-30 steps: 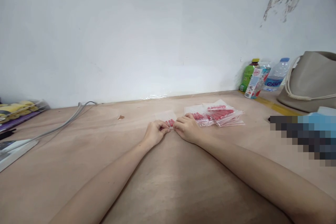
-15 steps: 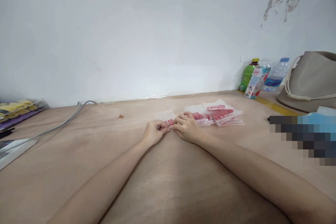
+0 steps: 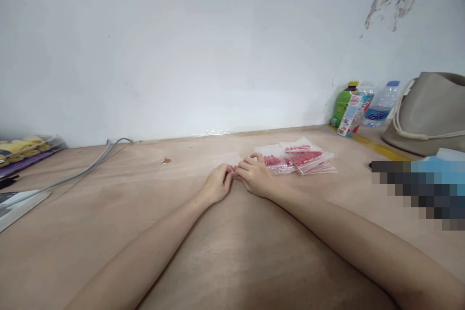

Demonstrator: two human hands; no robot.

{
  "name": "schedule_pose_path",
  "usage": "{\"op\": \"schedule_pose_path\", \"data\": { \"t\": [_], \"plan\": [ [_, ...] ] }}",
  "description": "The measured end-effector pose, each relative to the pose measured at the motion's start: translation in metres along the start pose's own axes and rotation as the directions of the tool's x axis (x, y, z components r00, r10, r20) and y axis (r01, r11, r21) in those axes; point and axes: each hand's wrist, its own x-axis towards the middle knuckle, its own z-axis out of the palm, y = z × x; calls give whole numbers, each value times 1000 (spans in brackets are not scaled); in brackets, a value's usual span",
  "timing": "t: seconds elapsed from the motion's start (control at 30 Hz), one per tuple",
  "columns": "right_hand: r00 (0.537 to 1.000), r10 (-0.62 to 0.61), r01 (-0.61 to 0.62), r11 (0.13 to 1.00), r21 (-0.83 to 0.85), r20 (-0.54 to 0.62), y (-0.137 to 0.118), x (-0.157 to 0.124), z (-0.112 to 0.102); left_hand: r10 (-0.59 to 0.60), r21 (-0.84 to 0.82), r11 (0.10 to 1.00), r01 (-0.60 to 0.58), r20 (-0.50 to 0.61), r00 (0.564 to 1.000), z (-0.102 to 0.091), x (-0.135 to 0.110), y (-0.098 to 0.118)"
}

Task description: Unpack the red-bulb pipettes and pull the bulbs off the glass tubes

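My left hand (image 3: pixel 217 183) and my right hand (image 3: pixel 254 174) rest close together on the wooden table (image 3: pixel 232 252), fingertips meeting. Both pinch the near edge of a small clear plastic bag (image 3: pixel 228 159) holding red pieces, which the fingers mostly hide. Just to the right of my right hand lies a pile of similar clear bags with red pieces (image 3: pixel 301 157), flat on the table.
A grey cable (image 3: pixel 83 167) runs along the left. Yellow items in a clear tray (image 3: pixel 22 147) and a flat card (image 3: pixel 18 202) sit at the far left. Bottles (image 3: pixel 350 106) and a beige bag (image 3: pixel 430 114) stand at the back right, before the white wall.
My two hands have drawn closer over the small bag, so less of its red content shows. The pile of bags has not moved.
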Motion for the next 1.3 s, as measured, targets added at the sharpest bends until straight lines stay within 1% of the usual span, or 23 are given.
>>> {"op": "schedule_pose_path", "data": {
  "t": [0.1,0.23,0.3,0.37,0.43,0.5,0.53,0.6,0.67,0.73,0.8,0.87,0.97,1.07,1.13,1.2,1.3],
  "plan": [
    [999,-36,34,998,48,33,0,3,1,-41,32,999,43,-45,998,1,0,-2],
    [986,-158,150,981,120,59,-2,3,-2,-153,40,986,162,-160,975,-2,3,-6],
    [982,-176,162,971,176,69,-2,1,-7,-177,21,983,183,-174,969,-4,3,-7],
    [979,-183,152,949,277,92,1,-2,-12,-168,-6,985,170,-162,972,-9,2,-6],
    [975,-197,139,905,402,107,4,-6,-17,-137,-26,991,135,-120,983,-14,1,-5],
    [975,-195,119,857,501,102,7,-10,-18,-83,-4,997,83,-32,996,-20,0,-5],
    [979,-181,105,846,523,96,8,-11,-18,-53,25,998,52,30,998,-22,-1,-5],
    [990,-110,55,870,490,84,8,-13,-17,-6,91,996,-8,155,988,-26,-3,-7],
    [998,22,-45,927,372,65,8,-14,-16,19,135,990,-49,212,977,-28,-5,-7],
    [986,161,-166,956,243,41,7,-14,-15,47,145,986,-77,199,979,-29,-9,-6],
    [972,232,-235,957,172,42,5,-13,-16,74,130,987,-96,170,983,-32,-14,-3],
    [967,241,-251,958,142,80,2,-11,-19,78,100,990,-97,174,982,-35,-20,0],
    [953,244,-265,958,105,181,-3,-8,-23,70,62,995,-84,198,978,-42,-29,2],
    [913,250,-290,953,84,321,-6,-4,-25,67,37,997,-75,189,980,-45,-33,1],
    [888,245,-303,948,94,390,-7,-2,-25,39,35,998,-46,167,985,-44,-34,0],
    [878,245,-325,936,136,410,-7,-2,-24,11,41,999,-17,137,990,-42,-33,-2],
    [879,270,-384,889,248,393,-7,-2,-22,4,55,998,-9,89,996,-40,-31,-4]
  ]
}}
